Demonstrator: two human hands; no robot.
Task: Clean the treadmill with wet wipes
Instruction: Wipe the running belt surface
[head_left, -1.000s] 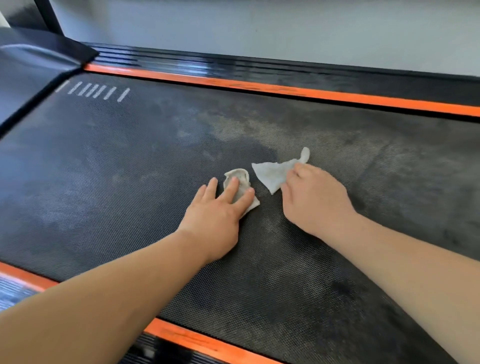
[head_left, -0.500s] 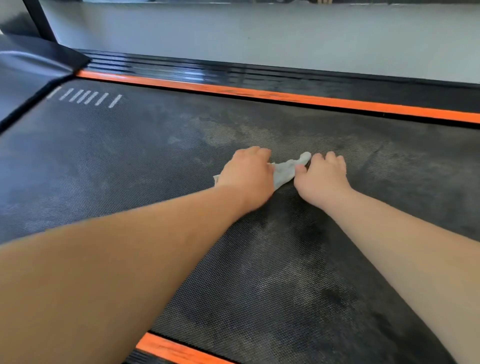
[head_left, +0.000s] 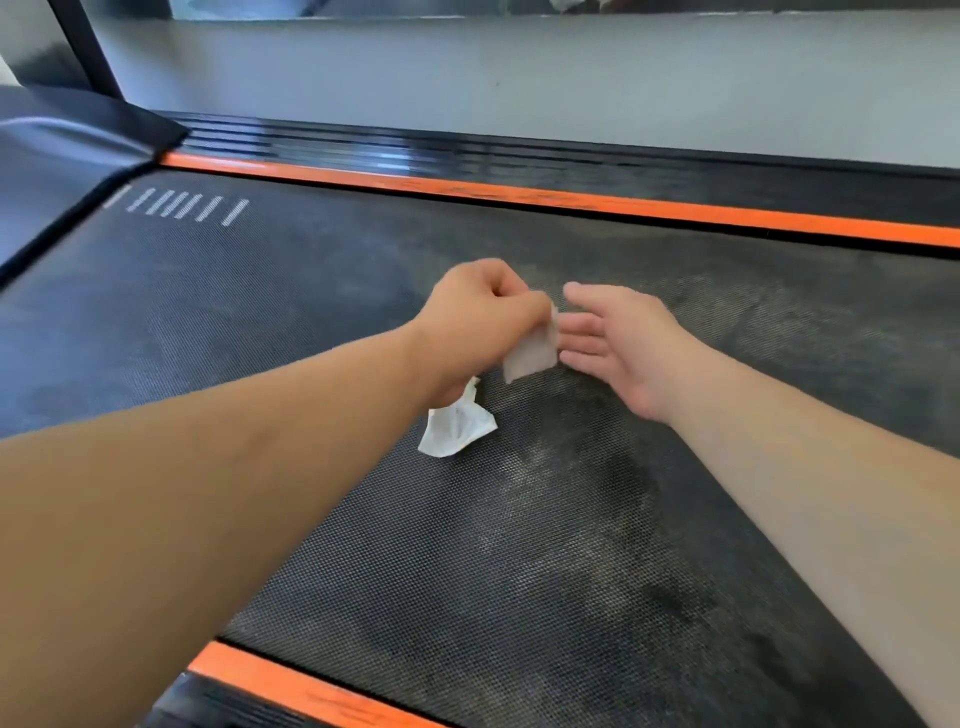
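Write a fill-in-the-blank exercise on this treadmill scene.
The left hand grips the wet ___.
The right hand is ___, holding nothing.
The stripes edging the treadmill belt are ___.
Missing: wipes; open; orange.

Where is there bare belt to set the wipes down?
Bare belt: the wide stretch between the white dash marks and the left hand; also the near patch below the hands, down to the near orange stripe. Crowded: mid-belt, where the left hand's grip holds the wipes right beside the open right hand.
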